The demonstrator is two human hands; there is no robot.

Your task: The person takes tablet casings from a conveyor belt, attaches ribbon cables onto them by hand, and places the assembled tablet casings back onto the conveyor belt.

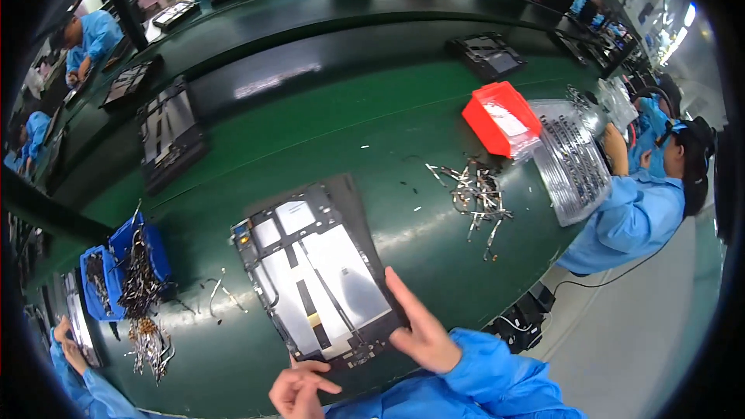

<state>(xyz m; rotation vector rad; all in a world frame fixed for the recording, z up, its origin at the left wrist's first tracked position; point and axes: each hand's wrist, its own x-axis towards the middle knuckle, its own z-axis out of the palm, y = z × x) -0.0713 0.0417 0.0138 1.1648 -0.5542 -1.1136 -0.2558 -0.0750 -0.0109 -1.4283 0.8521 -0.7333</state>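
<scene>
An opened tablet-like device (353,271) lies before me, with silver battery panels, black strips and thin cables showing. It rests partly over a dark flat pad (366,221). My right hand (425,335) is at the device's lower right edge, fingers stretched and thumb apart, holding nothing. Near the lower left corner is my left hand (299,389), its fingers loosely bent and spread apart. Nothing shows in it, and one fingertip is at the device's edge. A few loose cables (221,292) lie to the left of the device.
Blue bins (161,252) of small cables stand left, beside a cable pile (151,345). On the right lie another cable pile (477,194), a red bin (497,120) and a clear plastic tray (574,163). Co-workers in blue sit on both sides. More devices (167,132) rest on the conveyor behind.
</scene>
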